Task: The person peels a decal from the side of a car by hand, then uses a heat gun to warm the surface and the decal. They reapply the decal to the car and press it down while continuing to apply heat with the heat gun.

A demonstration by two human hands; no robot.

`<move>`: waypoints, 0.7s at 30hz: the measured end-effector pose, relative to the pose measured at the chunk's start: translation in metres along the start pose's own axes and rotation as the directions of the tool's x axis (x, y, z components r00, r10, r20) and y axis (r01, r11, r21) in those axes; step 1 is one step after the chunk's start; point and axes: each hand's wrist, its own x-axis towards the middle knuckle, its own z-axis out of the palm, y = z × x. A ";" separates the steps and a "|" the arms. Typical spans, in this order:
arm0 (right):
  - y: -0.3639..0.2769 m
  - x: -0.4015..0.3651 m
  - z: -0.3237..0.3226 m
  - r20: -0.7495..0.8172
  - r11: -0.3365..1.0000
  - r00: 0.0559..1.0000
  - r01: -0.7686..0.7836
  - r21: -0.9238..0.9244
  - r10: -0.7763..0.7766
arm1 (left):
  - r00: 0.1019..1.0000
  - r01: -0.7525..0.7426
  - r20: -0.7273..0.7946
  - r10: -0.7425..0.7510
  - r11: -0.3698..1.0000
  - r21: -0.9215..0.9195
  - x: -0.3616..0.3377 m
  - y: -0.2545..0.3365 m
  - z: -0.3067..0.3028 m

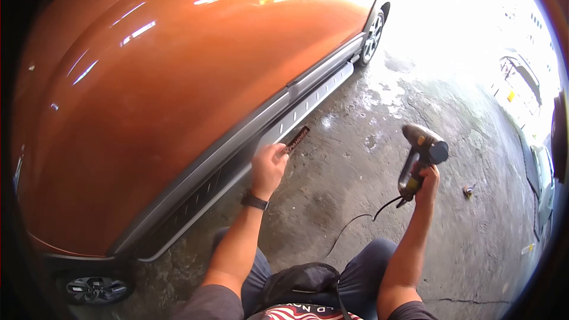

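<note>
Pinched in my left hand [269, 169] is one end of a narrow dark strip [298, 140] with pale lettering, held in front of the car's side step. My right hand [429, 184] is wrapped round the handle of a corded heat gun [419, 157], to the right of the strip and apart from it. The gun's metal nozzle points up and to the left. Its black cord [351, 223] hangs down toward my lap.
An orange car [195, 77] with a grey side step [317, 96] fills the left side. Wet concrete floor [349, 178] lies beneath. A small object [469, 191] is on the floor at right. Another vehicle [542, 184] stands at the far right edge.
</note>
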 end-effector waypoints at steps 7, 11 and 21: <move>0.103 -0.084 -0.052 0.072 0.439 0.997 0.058 -0.897 0.016 | 0.995 -0.032 0.102 0.022 0.994 0.101 -0.038 -0.044 -0.080; 0.219 -0.145 -0.109 0.165 0.033 0.957 0.162 -0.986 0.237 | 0.996 -0.033 0.089 0.016 0.981 0.191 -0.073 -0.079 -0.128; 0.253 -0.220 -0.107 0.355 0.094 0.838 0.349 -0.933 0.413 | 1.000 -0.024 0.005 0.023 0.977 0.213 -0.117 -0.090 -0.192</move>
